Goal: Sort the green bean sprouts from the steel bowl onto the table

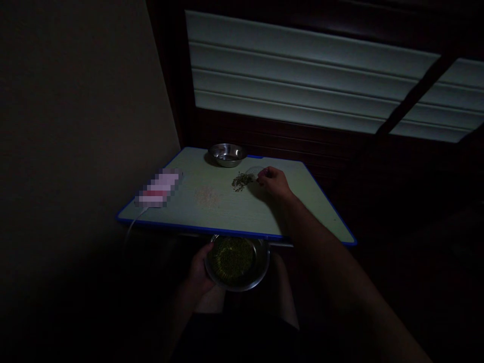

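My left hand (201,269) grips the left rim of a metal bowl (260,269), held below the table's front edge above my lap. Small green beans (231,259) lie in it, mostly toward the left. My right hand (275,182) is closed over the table, with a small pinkish-purple thing (263,173) at its fingertips, too dark to name. Left of those fingers is a loose heap of dark, bean-like bits (242,181). Something clear and rounded (255,170) shows behind the heap, partly hidden.
A second metal bowl (227,155) stands at the back of the pale, blue-edged table (242,217). Pale crumbs (207,196) are scattered left of centre. A blurred-out pink-and-white device (159,187) with a cable (131,224) lies at the left. Walls rise left and behind.
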{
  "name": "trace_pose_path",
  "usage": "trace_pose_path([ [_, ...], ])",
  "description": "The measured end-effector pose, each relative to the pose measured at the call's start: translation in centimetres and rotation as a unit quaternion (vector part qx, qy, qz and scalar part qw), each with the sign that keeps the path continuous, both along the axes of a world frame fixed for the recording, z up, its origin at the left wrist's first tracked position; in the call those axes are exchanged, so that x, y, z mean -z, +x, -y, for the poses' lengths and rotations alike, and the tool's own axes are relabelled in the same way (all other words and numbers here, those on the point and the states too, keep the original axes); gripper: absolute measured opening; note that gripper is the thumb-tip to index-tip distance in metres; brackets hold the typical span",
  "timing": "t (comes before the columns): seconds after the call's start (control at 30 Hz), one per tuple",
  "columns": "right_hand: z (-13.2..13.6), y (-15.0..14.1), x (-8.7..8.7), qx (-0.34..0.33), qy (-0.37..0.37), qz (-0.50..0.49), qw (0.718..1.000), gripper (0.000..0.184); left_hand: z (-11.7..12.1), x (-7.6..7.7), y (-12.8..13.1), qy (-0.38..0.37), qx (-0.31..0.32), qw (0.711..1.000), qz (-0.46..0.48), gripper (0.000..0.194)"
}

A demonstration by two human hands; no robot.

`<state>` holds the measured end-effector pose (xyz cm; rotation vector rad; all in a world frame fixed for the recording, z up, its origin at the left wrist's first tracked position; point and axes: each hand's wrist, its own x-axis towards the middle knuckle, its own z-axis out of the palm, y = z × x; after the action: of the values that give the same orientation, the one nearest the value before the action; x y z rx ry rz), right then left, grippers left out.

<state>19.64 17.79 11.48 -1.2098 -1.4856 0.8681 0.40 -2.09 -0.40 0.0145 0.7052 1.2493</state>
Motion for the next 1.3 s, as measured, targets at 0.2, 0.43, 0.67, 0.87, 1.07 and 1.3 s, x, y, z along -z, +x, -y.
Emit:
trace_pose_path([
  [0.2, 0.1, 1.1, 1.9, 0.007, 0.026, 0.040, 0.999, 0.011, 0.0, 0.4, -0.2, 0.002, -0.002, 1.000, 0.007, 0.022],
  [0.43, 0.1, 0.9, 2.1, -0.022, 0.052, 0.096, 0.994, 0.013, 0.1, 0.3, -0.3, -0.009, -0.005, 1.000, -0.004, 0.023],
  [0.67, 0.1, 1.0, 2.3, -0.029, 0.071, 0.132, 0.988, 0.014, 0.1, -0.2, -0.2, -0.028, -0.021, 0.999, -0.011, 0.021],
  [0.87, 0.3, 1.0, 2.1, -0.037, 0.057, 0.130, 0.989, 0.012, 0.1, -0.8, 0.1, -0.037, -0.029, 0.998, -0.032, 0.021],
  [1.07, 0.4, 0.9, 1.9, -0.035, 0.063, 0.122, 0.990, 0.012, 0.1, -0.7, 0.0, -0.033, -0.020, 0.999, -0.034, 0.022],
  [1.3, 0.5, 0.8, 1.9, -0.035, 0.049, 0.121, 0.991, 0.014, -0.1, 0.1, -0.3, -0.022, -0.006, 1.000, -0.003, 0.020],
])
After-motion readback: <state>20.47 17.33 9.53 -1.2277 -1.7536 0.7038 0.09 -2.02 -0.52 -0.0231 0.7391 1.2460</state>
